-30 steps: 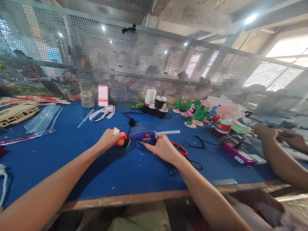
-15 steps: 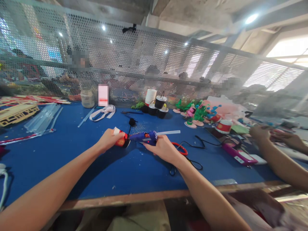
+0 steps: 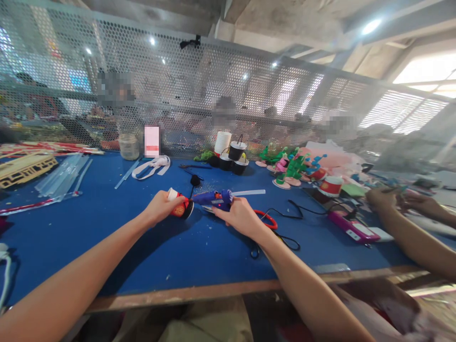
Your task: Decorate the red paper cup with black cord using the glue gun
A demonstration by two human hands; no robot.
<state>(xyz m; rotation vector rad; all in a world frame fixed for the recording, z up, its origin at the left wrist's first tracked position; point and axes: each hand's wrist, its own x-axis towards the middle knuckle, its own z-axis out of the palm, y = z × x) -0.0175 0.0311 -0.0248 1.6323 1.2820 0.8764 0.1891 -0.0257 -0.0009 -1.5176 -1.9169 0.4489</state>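
My left hand (image 3: pixel 160 207) is closed around a small red cup-shaped craft piece (image 3: pixel 181 208) with a white rim and a black base, held on its side just above the blue table (image 3: pixel 107 237). My right hand (image 3: pixel 239 217) grips a blue glue gun (image 3: pixel 213 199) with a clear glue stick (image 3: pixel 249 192) poking out of its back. The gun's nozzle points left, close to the black base of the red piece. A thin black loop with a small black pom-pom (image 3: pixel 194 180) lies just behind the piece.
Red-handled scissors (image 3: pixel 268 219) and a black cord (image 3: pixel 285 240) lie right of my right hand. Black and white cups (image 3: pixel 233 154) and green and pink craft pieces (image 3: pixel 290 168) stand at the back. Clear glue sticks (image 3: pixel 62 173) lie left. Another person's hands (image 3: pixel 395 199) work at right.
My right hand has shifted the glue gun slightly up and left, nearer the red piece. The other person's hands at the right have moved a little.
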